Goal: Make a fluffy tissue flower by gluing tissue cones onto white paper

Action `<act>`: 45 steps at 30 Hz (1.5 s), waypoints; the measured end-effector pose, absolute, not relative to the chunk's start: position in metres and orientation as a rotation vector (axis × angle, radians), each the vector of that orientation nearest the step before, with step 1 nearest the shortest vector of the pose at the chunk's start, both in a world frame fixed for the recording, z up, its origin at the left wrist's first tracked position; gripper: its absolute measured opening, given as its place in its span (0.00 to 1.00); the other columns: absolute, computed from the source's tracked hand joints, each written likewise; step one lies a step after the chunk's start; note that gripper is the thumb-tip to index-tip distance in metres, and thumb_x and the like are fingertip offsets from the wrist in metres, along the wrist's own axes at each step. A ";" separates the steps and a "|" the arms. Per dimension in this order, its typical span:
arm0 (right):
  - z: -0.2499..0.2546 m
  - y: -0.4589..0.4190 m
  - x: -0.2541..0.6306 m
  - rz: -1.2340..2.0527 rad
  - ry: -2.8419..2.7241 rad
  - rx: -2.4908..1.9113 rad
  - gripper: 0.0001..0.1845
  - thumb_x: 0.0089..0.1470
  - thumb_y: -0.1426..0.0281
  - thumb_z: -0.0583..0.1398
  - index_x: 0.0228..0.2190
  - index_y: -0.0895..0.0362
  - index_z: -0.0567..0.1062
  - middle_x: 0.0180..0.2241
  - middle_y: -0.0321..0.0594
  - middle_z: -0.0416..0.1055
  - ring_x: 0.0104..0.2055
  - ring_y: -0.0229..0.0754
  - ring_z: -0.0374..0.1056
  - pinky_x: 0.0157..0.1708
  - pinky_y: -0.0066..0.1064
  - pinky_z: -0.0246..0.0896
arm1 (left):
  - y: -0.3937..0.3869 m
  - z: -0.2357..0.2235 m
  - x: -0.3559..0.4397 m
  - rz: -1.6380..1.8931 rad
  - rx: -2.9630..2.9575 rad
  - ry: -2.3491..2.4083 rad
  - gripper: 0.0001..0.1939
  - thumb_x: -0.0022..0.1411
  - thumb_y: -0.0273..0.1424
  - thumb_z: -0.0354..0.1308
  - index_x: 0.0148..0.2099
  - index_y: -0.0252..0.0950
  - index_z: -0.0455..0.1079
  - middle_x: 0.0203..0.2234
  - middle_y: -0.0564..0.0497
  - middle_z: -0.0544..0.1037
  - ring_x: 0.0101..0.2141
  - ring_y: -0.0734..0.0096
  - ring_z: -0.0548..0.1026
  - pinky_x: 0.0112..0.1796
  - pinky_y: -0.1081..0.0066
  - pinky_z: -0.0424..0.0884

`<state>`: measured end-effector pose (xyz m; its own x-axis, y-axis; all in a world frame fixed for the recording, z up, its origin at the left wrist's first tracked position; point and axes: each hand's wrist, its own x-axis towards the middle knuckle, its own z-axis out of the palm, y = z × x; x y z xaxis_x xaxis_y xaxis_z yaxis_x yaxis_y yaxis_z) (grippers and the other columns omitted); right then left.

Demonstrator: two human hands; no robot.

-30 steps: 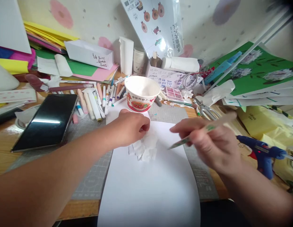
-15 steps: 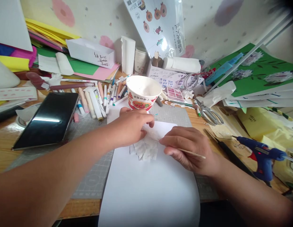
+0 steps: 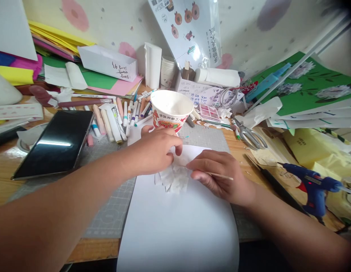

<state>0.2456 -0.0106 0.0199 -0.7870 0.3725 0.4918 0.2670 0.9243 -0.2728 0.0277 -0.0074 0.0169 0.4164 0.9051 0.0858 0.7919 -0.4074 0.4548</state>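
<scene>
On a large white sheet of paper point(image 3: 178, 226) lies a ruffled cluster of thin white tissue paper point(image 3: 172, 179), its pieces overlapping like petals. My left hand point(image 3: 161, 149) bends over the cluster's upper side, thumb and index finger closed on the tissue. A thin wooden stick point(image 3: 220, 175) is pinched in my right hand point(image 3: 217, 173); its back end sticks out past the thumb, while the front end reaches the tissue between both hands. Just behind my left hand stands a white and red paper bowl point(image 3: 172, 109), whose bottom edge is hidden by the fingers.
Several markers point(image 3: 130, 113) lie left of the bowl, with a black tablet point(image 3: 55, 143) farther left. To the right are scissors point(image 3: 251, 136), a blue glue gun point(image 3: 314, 185) and a black-handled tool point(image 3: 274, 185). A grey cutting mat point(image 3: 107, 215) lies under the sheet.
My right hand has shifted slightly left with the stick, closer to my left hand. My left hand has barely moved, and the tissue cluster stays in place.
</scene>
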 end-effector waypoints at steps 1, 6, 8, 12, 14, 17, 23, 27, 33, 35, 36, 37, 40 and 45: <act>0.018 -0.009 0.244 0.302 -2.498 -0.490 0.14 0.66 0.65 0.54 0.35 0.60 0.74 0.27 0.42 0.74 0.28 0.38 0.68 0.28 0.28 0.61 | -0.007 0.017 0.028 0.471 2.332 1.477 0.13 0.52 0.20 0.52 0.34 0.42 0.72 0.41 0.55 0.75 0.47 0.58 0.70 0.51 0.50 0.52; 0.016 0.001 0.225 0.429 -2.425 -0.725 0.21 0.67 0.63 0.51 0.24 0.57 0.68 0.21 0.36 0.68 0.22 0.33 0.62 0.25 0.26 0.54 | -0.004 0.017 0.029 0.500 2.317 1.536 0.11 0.54 0.22 0.51 0.34 0.40 0.72 0.36 0.53 0.75 0.46 0.59 0.71 0.49 0.52 0.55; 0.018 0.004 0.217 0.415 -2.462 -0.790 0.23 0.67 0.60 0.48 0.23 0.57 0.66 0.21 0.36 0.65 0.22 0.33 0.58 0.24 0.27 0.51 | -0.004 0.018 0.029 0.496 2.313 1.540 0.07 0.55 0.24 0.53 0.33 0.39 0.71 0.35 0.53 0.75 0.44 0.58 0.72 0.48 0.53 0.57; 0.020 0.009 0.212 0.565 -2.418 -0.958 0.28 0.66 0.52 0.47 0.22 0.57 0.66 0.21 0.36 0.66 0.22 0.33 0.59 0.24 0.27 0.50 | -0.004 0.023 0.027 0.490 2.323 1.525 0.06 0.55 0.25 0.52 0.32 0.38 0.70 0.33 0.53 0.75 0.42 0.60 0.72 0.47 0.58 0.61; 0.018 0.012 0.215 0.738 -2.331 -1.034 0.30 0.64 0.48 0.48 0.22 0.57 0.67 0.20 0.37 0.68 0.21 0.33 0.61 0.24 0.26 0.52 | -0.004 0.025 0.026 0.500 2.328 1.519 0.08 0.56 0.25 0.51 0.33 0.38 0.71 0.35 0.52 0.75 0.44 0.62 0.72 0.47 0.60 0.63; 0.014 0.013 0.221 0.902 -2.216 -1.055 0.33 0.60 0.43 0.50 0.22 0.58 0.68 0.19 0.37 0.69 0.22 0.34 0.64 0.25 0.26 0.56 | -0.004 0.026 0.025 0.533 2.326 1.531 0.09 0.57 0.26 0.50 0.34 0.39 0.72 0.38 0.52 0.75 0.45 0.62 0.72 0.47 0.61 0.64; 0.015 0.008 0.236 1.038 -1.707 -0.917 0.29 0.58 0.45 0.55 0.25 0.59 0.72 0.18 0.34 0.67 0.20 0.33 0.64 0.23 0.26 0.60 | -0.005 0.025 0.024 0.659 2.287 1.599 0.08 0.58 0.25 0.52 0.37 0.41 0.72 0.40 0.55 0.76 0.39 0.67 0.75 0.42 0.66 0.69; 0.013 -0.002 0.254 0.917 -1.541 -0.838 0.23 0.61 0.53 0.57 0.25 0.58 0.73 0.19 0.33 0.67 0.20 0.32 0.64 0.21 0.25 0.61 | -0.010 0.029 0.024 0.930 2.266 1.625 0.06 0.60 0.25 0.53 0.36 0.40 0.70 0.37 0.54 0.78 0.40 0.67 0.75 0.43 0.67 0.71; -0.001 -0.016 0.271 0.967 -1.711 -0.724 0.17 0.62 0.63 0.59 0.24 0.58 0.75 0.33 0.41 0.75 0.31 0.35 0.72 0.29 0.25 0.70 | -0.032 0.038 0.032 1.515 2.376 1.497 0.06 0.62 0.25 0.57 0.39 0.40 0.72 0.31 0.56 0.75 0.31 0.73 0.72 0.33 0.69 0.68; -0.005 -0.016 0.272 1.043 -1.726 -0.731 0.16 0.62 0.67 0.59 0.24 0.59 0.76 0.33 0.40 0.75 0.30 0.34 0.72 0.30 0.24 0.70 | -0.038 0.041 0.034 1.544 2.469 1.381 0.07 0.61 0.23 0.58 0.40 0.40 0.72 0.30 0.57 0.74 0.29 0.75 0.71 0.31 0.69 0.66; -0.007 -0.016 0.272 1.075 -1.731 -0.726 0.15 0.61 0.68 0.59 0.24 0.59 0.76 0.32 0.40 0.75 0.29 0.33 0.71 0.30 0.24 0.70 | -0.039 0.042 0.035 1.496 2.536 1.328 0.07 0.61 0.22 0.58 0.39 0.40 0.72 0.30 0.57 0.74 0.29 0.76 0.71 0.31 0.68 0.65; -0.009 -0.016 0.271 1.107 -1.736 -0.716 0.13 0.61 0.70 0.59 0.25 0.59 0.77 0.30 0.39 0.75 0.28 0.33 0.71 0.29 0.23 0.69 | -0.040 0.042 0.035 1.428 2.600 1.295 0.08 0.60 0.22 0.58 0.39 0.40 0.71 0.29 0.58 0.73 0.28 0.76 0.70 0.30 0.69 0.65; -0.011 -0.014 0.270 1.170 -1.734 -0.705 0.11 0.59 0.72 0.58 0.26 0.59 0.77 0.27 0.38 0.75 0.27 0.33 0.71 0.28 0.23 0.68 | -0.041 0.037 0.032 1.235 2.695 1.302 0.08 0.60 0.21 0.58 0.38 0.41 0.69 0.26 0.58 0.71 0.27 0.75 0.69 0.29 0.69 0.64; -0.008 -0.013 0.269 1.192 -1.761 -0.730 0.12 0.58 0.75 0.58 0.23 0.58 0.75 0.26 0.35 0.75 0.26 0.32 0.70 0.25 0.22 0.66 | -0.051 0.017 0.025 0.871 2.777 1.163 0.09 0.60 0.19 0.56 0.39 0.39 0.68 0.26 0.55 0.69 0.26 0.74 0.68 0.28 0.70 0.66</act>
<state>0.2688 -0.0126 -0.0080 -0.4557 0.8267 0.3301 0.0007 0.3712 -0.9285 0.0252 -0.0509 0.0166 0.5702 0.6597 0.4896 0.6555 -0.7246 0.2130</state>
